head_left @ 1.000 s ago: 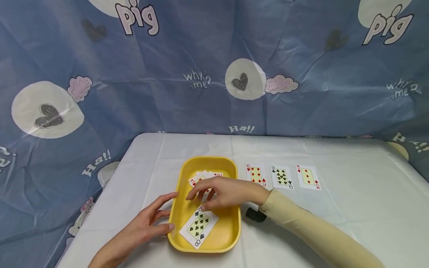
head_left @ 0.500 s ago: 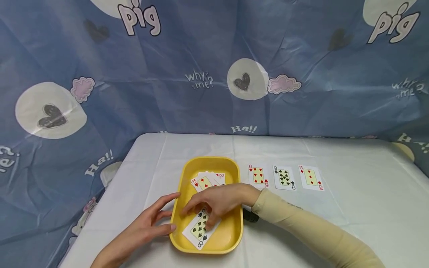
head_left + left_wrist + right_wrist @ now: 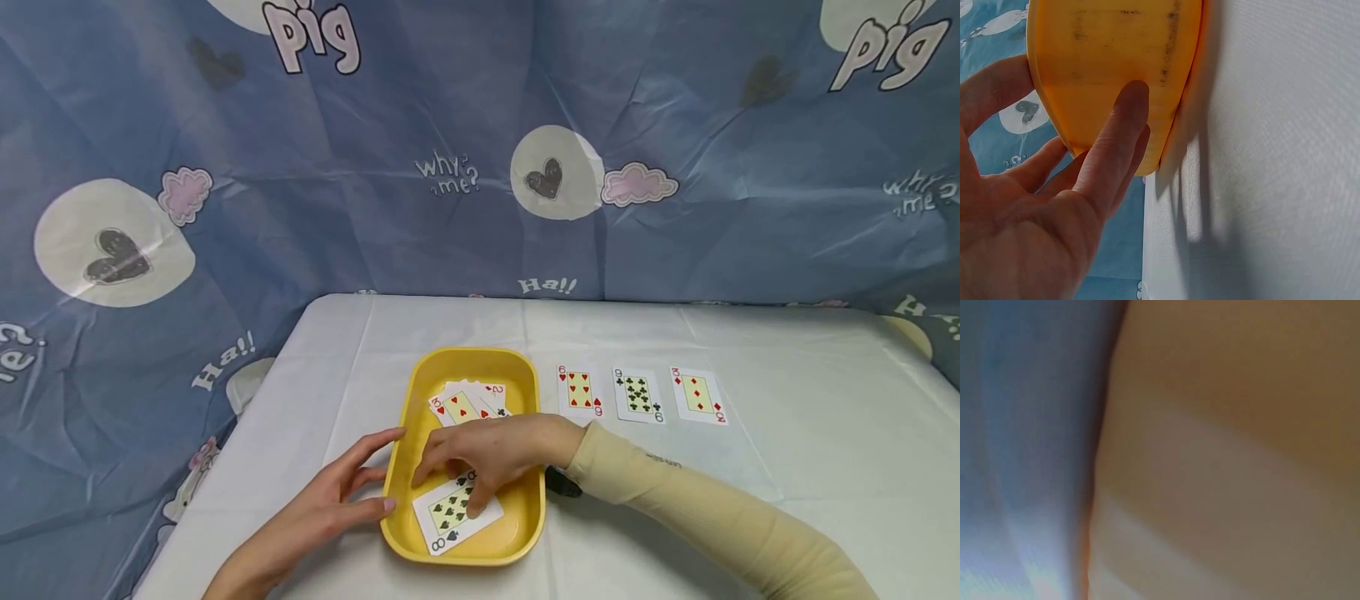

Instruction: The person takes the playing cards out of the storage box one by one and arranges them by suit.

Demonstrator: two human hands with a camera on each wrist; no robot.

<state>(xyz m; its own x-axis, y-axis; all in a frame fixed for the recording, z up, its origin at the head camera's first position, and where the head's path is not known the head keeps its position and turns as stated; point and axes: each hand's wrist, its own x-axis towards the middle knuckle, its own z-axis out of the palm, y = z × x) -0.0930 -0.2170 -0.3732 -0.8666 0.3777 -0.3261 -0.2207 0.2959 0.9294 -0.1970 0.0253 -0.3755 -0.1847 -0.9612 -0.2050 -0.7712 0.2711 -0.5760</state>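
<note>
A yellow tray (image 3: 405,533) sits on the white table in the head view. Inside it, the eight of spades (image 3: 442,521) lies face up at a slant. Over this card is my right hand (image 3: 498,450), its thumb touching the face and its fingers loosely bent; the hand hides the card's upper corner. Farther back in the tray, face-up cards (image 3: 459,406) lie overlapped, a three of hearts on top. My left hand (image 3: 330,508) touches the tray's left side, fingers spread. In the left wrist view its thumb (image 3: 1119,131) presses the outer wall. The right wrist view is blurred.
Right of the tray, the six of hearts (image 3: 579,392), nine of clubs (image 3: 638,395) and three of diamonds (image 3: 698,395) lie in a row. A black object (image 3: 562,482) shows below the right wrist. Blue patterned cloth (image 3: 450,233) hangs behind the table.
My right hand has lowered onto the eight of spades, and the card has turned to a flatter slant. My left hand has stayed at the tray's side.
</note>
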